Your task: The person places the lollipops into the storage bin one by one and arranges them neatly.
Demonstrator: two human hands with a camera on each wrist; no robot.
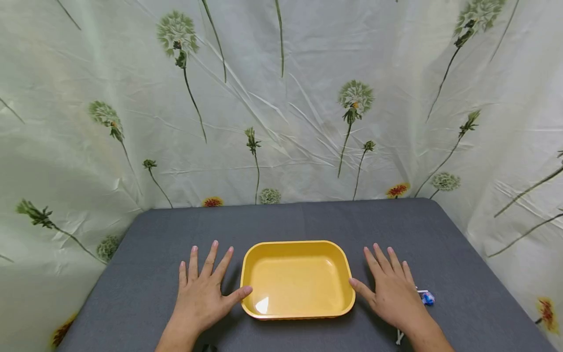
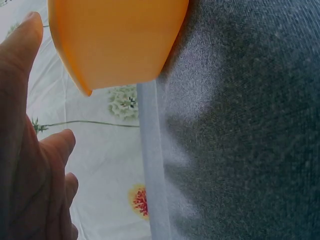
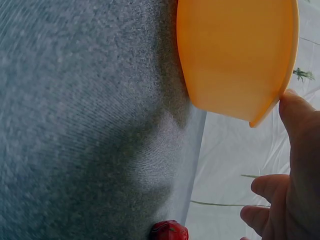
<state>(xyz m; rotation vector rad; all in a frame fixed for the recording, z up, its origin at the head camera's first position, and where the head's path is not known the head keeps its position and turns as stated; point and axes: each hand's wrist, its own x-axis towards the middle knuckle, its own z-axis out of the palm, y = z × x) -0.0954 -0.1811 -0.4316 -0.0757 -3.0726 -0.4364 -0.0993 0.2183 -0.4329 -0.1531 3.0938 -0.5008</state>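
Note:
A yellow rectangular tray [image 1: 295,276] with rounded corners lies on the grey cloth, nothing inside it. At its left side my left hand [image 1: 200,298] is held palm down with fingers spread. Its thumb [image 2: 22,50] overlaps the tray's rim from above, but the left wrist view shows it apart from the wall. On the other side my right hand [image 1: 393,296] has its fingers extended, with the thumb tip [image 3: 292,102] right at the rim. Just beyond the right hand is a blue-wrapped lollipop [image 1: 426,297], partly hidden by that hand.
A white stick end [image 1: 399,337] shows beside the right wrist. In the right wrist view, a red-wrapped round thing [image 3: 170,231] sits on the cloth. A small dark object [image 1: 209,348] is cut off at the lower edge. Behind the table [image 1: 176,230] hangs a flowered curtain [image 1: 299,122].

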